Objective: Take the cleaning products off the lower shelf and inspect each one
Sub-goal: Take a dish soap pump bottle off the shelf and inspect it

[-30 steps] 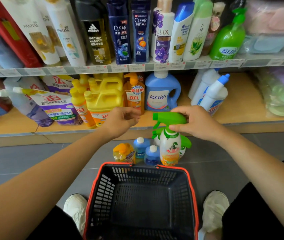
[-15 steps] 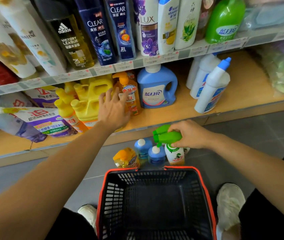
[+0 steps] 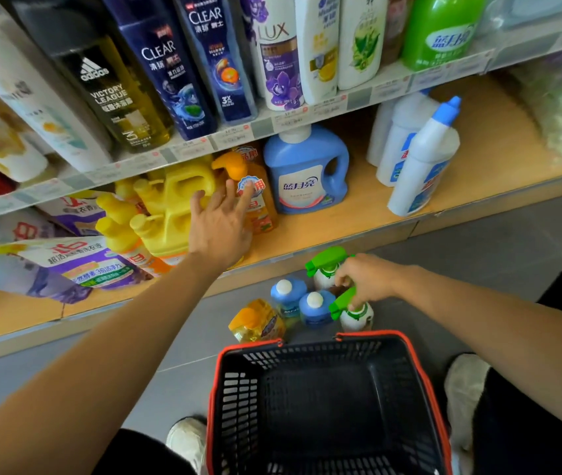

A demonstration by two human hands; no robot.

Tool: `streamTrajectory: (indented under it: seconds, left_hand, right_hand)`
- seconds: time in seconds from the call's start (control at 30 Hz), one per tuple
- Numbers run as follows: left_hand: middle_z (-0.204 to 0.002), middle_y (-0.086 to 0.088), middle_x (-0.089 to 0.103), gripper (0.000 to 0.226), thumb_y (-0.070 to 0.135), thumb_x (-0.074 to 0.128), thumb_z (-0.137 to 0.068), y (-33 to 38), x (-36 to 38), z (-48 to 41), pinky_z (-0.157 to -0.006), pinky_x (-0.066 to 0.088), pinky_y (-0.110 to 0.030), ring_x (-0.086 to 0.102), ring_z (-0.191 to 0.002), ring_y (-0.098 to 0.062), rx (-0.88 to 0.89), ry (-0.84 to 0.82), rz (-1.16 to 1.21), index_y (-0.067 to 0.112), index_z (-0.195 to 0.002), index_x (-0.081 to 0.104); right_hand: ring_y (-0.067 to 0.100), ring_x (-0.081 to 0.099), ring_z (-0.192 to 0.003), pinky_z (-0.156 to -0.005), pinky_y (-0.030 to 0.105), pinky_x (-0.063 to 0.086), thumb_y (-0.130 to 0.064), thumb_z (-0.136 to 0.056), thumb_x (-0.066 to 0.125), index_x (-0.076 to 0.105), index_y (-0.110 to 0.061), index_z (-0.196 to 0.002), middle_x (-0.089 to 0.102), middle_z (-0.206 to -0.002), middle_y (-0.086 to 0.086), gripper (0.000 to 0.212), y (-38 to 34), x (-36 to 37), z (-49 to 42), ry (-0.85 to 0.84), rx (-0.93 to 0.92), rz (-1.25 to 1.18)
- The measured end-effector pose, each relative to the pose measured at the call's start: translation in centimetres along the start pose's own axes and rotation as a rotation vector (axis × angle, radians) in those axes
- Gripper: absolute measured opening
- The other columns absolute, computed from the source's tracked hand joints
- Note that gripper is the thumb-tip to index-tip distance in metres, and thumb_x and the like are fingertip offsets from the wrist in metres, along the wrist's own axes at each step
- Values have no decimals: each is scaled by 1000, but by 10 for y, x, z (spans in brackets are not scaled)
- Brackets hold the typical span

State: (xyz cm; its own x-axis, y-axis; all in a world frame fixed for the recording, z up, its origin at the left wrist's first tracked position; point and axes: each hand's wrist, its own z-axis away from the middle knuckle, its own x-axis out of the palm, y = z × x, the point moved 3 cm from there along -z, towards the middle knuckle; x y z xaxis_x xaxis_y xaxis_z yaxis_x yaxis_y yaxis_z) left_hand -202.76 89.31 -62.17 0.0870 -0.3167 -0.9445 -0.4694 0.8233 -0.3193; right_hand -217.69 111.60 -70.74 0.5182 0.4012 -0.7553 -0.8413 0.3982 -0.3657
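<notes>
Toppling threatens the orange bottle [image 3: 263, 211] if the spread, empty left hand [image 3: 219, 228] bumps it toward three o'clock, while the right hand [image 3: 368, 282] grips a sprayer [image 3: 342, 300].

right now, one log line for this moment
left hand open at orange pump bottle on lower shelf | right hand holds nearer green spray bottle on floor

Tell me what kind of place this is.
Most likely a shop aisle: a strip of paper price tags runs along the shelf edge, branded dark blue plastic shampoo bottles stand in rows, and a black plastic shopping basket with a red rim sits on the floor.
</notes>
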Motion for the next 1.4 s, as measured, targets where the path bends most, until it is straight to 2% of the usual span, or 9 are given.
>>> streamTrajectory:
  seconds: [0.13,0.27,0.4,0.57,0.67,0.83,1.0,1.23,1.4]
  left_hand:
    - [-151,-16,48,78,34,61,-86,0,-1,19,-109,19,-57,36,-145,-33,78,58,3,24,-156,30]
    - [-154,-16,45,81,28,64,-87,-1,-1,33,-108,22,-52,36,-146,-34,163,85,40,25,-158,27]
    - [-162,-13,33,81,19,65,-85,-4,5,45,-102,36,-49,35,-147,-33,256,56,185,22,-158,29]
    - [-165,-8,26,75,16,62,-86,-7,13,45,-109,33,-45,24,-153,-27,323,51,333,19,-156,35]
    - [-138,-13,62,49,3,65,-85,-13,11,44,-100,50,-44,56,-130,-31,352,141,563,8,-134,62]
    - [-89,-4,73,15,11,63,-93,-28,-8,29,-72,58,-35,68,-81,-16,-246,105,1124,17,-104,72]
    - [-85,-8,71,27,28,57,-102,-26,-35,5,-63,53,-33,66,-70,-18,-450,-136,1485,5,-100,69]
    - [-72,-2,61,26,20,52,-105,-16,-40,2,-56,44,-21,54,-61,-9,-413,-240,1559,4,-88,65]
    - [-74,4,55,31,22,45,-107,-7,-54,1,-71,47,-20,53,-68,-2,-372,-195,1623,17,-80,59]
  right_hand:
    - [0,61,-85,-70,13,45,-35,-72,90,67,-16,-125,71,-117,-1,61,-13,-39,-19,221,-39,-321]
    - [5,62,-87,-76,12,48,-34,-72,90,58,-20,-137,66,-128,1,74,-48,-82,-37,570,-123,-576]
    - [-3,56,-85,-73,6,41,-41,-74,85,60,-25,-135,59,-118,-6,68,-92,-119,-49,770,-288,-528]
    - [21,55,-100,-80,32,38,-36,-86,76,72,-20,-112,57,-100,-10,31,-115,-135,-63,766,-330,-315]
    - [26,56,-99,-85,43,45,-33,-89,73,70,-15,-107,67,-102,2,26,-109,-142,-63,746,-322,-297]
    - [20,52,-90,-75,37,41,-35,-91,70,68,-18,-101,61,-89,0,21,-96,-149,-56,728,-327,-266]
    - [16,54,-84,-74,35,44,-37,-85,77,71,-22,-110,54,-80,-9,30,-101,-145,-46,696,-329,-281]
    - [8,66,-102,-87,14,50,-28,-76,87,62,-14,-132,71,-117,1,62,-95,-133,-41,626,-309,-619]
    - [13,50,-133,-109,30,43,-28,-69,92,46,-16,-148,55,-145,1,92,-71,-116,-40,556,-227,-556]
